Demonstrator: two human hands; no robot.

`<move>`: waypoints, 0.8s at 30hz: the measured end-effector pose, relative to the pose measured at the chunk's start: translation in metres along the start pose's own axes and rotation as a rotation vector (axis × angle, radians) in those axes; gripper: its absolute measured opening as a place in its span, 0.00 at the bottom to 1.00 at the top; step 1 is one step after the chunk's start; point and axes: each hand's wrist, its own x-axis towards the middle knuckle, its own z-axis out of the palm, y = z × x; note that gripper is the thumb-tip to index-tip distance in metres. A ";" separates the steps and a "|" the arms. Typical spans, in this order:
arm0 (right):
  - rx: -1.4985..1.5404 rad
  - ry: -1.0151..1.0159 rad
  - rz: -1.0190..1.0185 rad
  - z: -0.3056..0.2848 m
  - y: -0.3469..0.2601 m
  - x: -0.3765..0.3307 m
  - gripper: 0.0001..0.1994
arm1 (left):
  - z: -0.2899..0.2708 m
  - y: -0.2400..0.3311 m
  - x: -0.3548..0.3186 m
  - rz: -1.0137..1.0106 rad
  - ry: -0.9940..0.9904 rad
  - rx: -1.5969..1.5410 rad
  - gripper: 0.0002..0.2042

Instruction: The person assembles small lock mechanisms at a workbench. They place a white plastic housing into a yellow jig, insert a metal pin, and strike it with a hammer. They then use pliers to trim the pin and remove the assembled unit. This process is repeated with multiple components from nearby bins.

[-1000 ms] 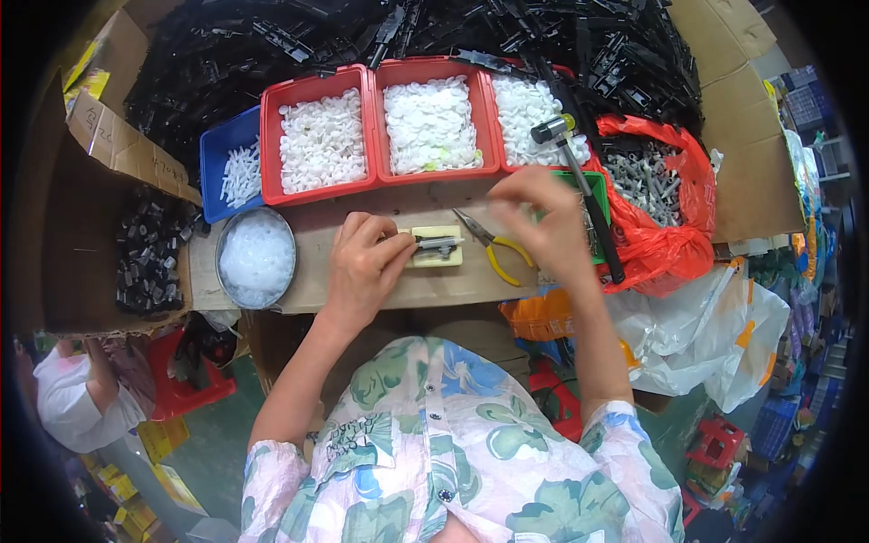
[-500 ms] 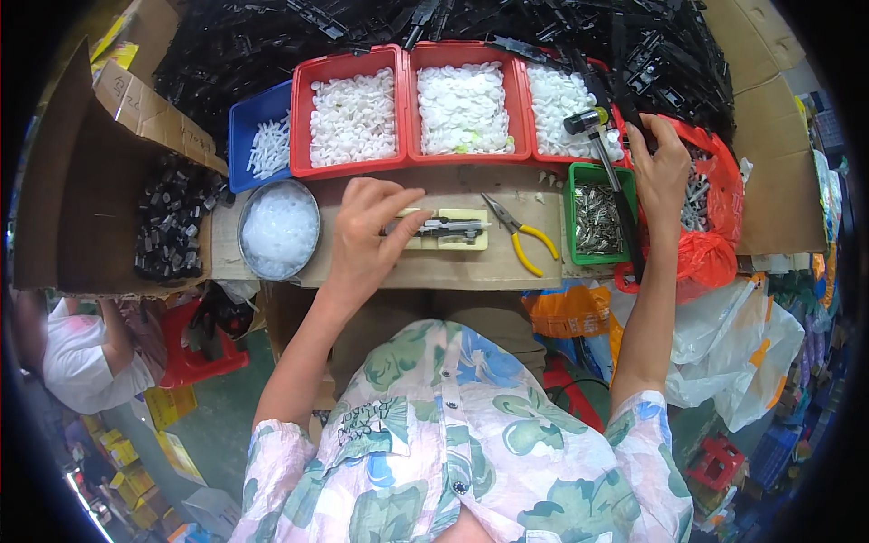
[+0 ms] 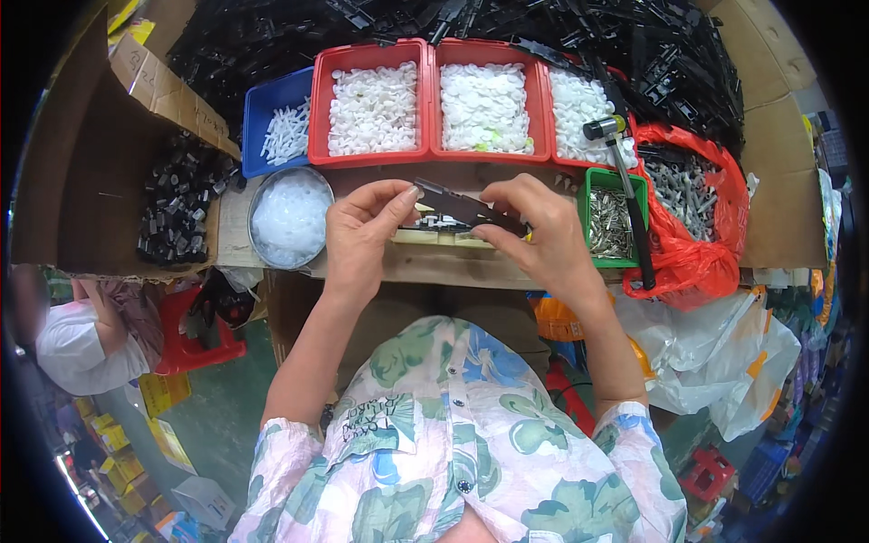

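Observation:
My left hand pinches the left end of a long black plastic casing piece between thumb and fingers. At the other end, my right hand grips the same piece, which tilts down to the right. Just under it lies a cream block on the cardboard worktop, with dark and metallic parts set into it, partly covered by my hands and the casing piece. The yellow-handled pliers do not show; my right hand covers that area.
Red bins of white plastic parts line the back, beside a blue bin. A round tin stands left. At right are a green bin of metal pins, a mallet and a red bag. Black pieces heap behind.
My right hand has come from the black heap at the back right to the middle with a casing piece. My left hand has closed on its other end. The view has shifted slightly.

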 end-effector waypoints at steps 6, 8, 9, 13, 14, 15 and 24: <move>-0.390 0.075 -0.208 0.027 0.006 -0.003 0.15 | -0.022 -0.010 -0.005 -0.069 0.071 0.142 0.08; -0.410 0.048 -0.214 0.031 0.008 -0.002 0.15 | -0.025 -0.011 -0.005 -0.091 0.079 0.173 0.08; -0.420 0.034 -0.216 0.033 0.009 -0.002 0.15 | -0.026 -0.011 -0.004 -0.103 0.082 0.189 0.07; -0.453 -0.043 -0.254 0.031 0.017 0.005 0.13 | -0.031 -0.015 -0.005 -0.085 0.129 0.214 0.09; -0.448 -0.068 -0.256 0.029 0.018 0.006 0.12 | -0.031 -0.016 -0.006 -0.068 0.135 0.209 0.09; -0.443 -0.093 -0.258 0.028 0.019 0.006 0.12 | -0.032 -0.018 -0.006 -0.050 0.141 0.204 0.10; -0.473 -0.198 -0.244 0.028 0.019 0.012 0.13 | -0.028 -0.016 -0.010 -0.041 0.142 0.299 0.10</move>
